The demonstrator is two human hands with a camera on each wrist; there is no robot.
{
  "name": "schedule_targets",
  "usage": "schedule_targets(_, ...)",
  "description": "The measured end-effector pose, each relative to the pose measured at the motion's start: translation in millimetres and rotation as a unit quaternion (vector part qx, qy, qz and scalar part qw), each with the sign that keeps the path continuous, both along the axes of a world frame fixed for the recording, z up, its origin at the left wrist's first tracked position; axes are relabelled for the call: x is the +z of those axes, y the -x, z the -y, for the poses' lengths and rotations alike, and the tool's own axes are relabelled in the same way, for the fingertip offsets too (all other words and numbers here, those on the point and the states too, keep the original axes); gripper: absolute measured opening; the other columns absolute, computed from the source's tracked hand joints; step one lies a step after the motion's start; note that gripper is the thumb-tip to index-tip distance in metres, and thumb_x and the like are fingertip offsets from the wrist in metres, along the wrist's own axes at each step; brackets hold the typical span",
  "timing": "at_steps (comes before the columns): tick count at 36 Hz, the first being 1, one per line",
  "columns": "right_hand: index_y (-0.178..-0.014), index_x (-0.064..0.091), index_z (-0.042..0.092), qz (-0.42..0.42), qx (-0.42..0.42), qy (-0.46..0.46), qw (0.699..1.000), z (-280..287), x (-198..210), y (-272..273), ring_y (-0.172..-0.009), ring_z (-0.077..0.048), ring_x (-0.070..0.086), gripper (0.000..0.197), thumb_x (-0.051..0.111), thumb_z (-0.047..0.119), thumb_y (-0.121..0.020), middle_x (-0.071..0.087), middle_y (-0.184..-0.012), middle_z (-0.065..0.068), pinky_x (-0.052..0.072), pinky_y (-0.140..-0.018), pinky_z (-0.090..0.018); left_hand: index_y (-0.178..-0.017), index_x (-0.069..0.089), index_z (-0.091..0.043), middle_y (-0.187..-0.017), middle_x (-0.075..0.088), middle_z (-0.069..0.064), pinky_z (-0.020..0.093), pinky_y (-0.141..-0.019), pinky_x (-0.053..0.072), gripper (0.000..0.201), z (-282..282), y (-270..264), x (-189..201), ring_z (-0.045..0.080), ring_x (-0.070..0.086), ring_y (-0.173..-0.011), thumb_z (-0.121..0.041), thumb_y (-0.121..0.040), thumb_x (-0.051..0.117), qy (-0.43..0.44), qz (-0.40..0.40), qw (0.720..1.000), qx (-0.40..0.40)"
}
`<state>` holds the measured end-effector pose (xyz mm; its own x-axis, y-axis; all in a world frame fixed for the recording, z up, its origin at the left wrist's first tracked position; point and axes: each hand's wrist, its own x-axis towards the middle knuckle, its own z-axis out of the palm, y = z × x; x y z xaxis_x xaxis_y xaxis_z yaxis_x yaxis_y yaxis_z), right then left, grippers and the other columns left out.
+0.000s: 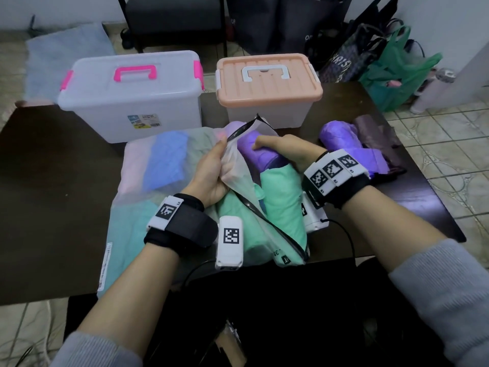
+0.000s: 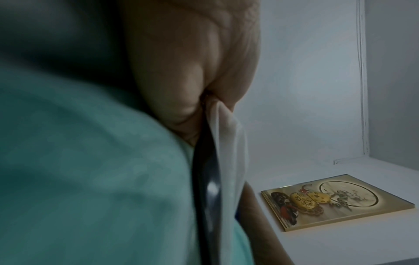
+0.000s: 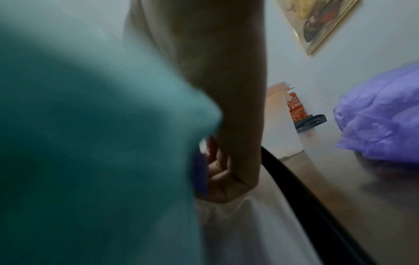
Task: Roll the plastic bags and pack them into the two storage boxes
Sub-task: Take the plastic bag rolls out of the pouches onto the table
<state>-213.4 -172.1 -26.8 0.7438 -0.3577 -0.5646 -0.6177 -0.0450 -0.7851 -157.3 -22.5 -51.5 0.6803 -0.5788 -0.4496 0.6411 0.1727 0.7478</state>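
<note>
Left hand (image 1: 211, 174) grips the upper flap of a frosted translucent zip pouch with a black zipper edge (image 1: 239, 165), fingers curled round the film, holding the mouth up and apart. Left wrist view confirms: film and black zipper strip pinched in the fist (image 2: 195, 75). Right hand (image 1: 280, 149) is inside the pouch mouth, fingers curled round a purple rolled plastic bag (image 1: 250, 152). Mint-green rolled plastic bags (image 1: 284, 207) fill the pouch below it, near the front edge of the dark brown worktop (image 1: 53, 207).

More purple rolled bags (image 1: 341, 139) and a dark mauve one (image 1: 375, 133) lie on the worktop right of the right hand. A flat frosted packet with blue, pink and teal sheets inside (image 1: 148, 176) lies left of the pouch.

Both storage boxes stand at the back of the worktop, lids on: clear box with pink handle and latches (image 1: 132, 96) on the left, clear box with peach lid and white handle (image 1: 268, 86) on the right.
</note>
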Motion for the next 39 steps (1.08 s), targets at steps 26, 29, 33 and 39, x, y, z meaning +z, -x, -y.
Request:
schedule_targets(26,-0.095,0.060,0.008,0.120,0.096,0.393,0.906,-14.4,-4.7,4.6,-0.078,-0.021,0.048,0.047,0.061,0.045,-0.066,0.051,-0.085,-0.005,0.037,-0.067,-0.027,-0.129,0.052,-0.001,-0.127,0.058,0.020,0.042,-0.097,0.048,0.045,0.8,0.1,-1.0,0.029,0.059,-0.114,-0.034,-0.100,0.043,-0.013,0.003,0.999,0.046)
schedule_targets(29,-0.077,0.059,0.007,0.115,0.062,0.342,0.931,-16.0,4.2,5.2,-0.057,-0.014,0.045,0.027,0.067,0.033,-0.075,0.050,-0.063,0.000,0.034,-0.045,-0.015,-0.129,0.053,-0.001,-0.125,0.060,0.019,0.040,-0.097,0.048,0.044,0.7,-0.1,-1.1,0.028,0.060,-0.112,-0.033,-0.100,0.041,-0.004,0.002,0.999,0.040)
schedule_targets(33,-0.070,0.058,0.010,0.079,0.060,0.299,0.949,-6.5,17.4,7.9,-0.055,-0.014,0.040,0.028,0.066,0.036,-0.077,0.046,-0.061,0.000,0.034,-0.050,-0.023,-0.131,0.051,-0.001,-0.130,0.057,0.019,0.039,-0.100,0.046,0.045,-0.1,-0.6,-1.3,0.026,0.056,-0.119,-0.032,-0.100,0.040,0.004,-0.007,0.999,0.046)
schedule_targets(39,-0.072,0.067,0.012,0.013,0.055,0.258,0.965,16.1,40.9,39.5,-0.062,-0.016,0.044,0.027,0.065,0.039,-0.076,0.051,-0.065,-0.004,0.035,-0.056,-0.027,-0.129,0.052,-0.001,-0.127,0.058,0.019,0.037,-0.088,0.053,0.044,-0.1,0.1,0.3,0.027,0.061,-0.108,-0.032,-0.101,0.039,0.017,-0.016,0.999,0.049)
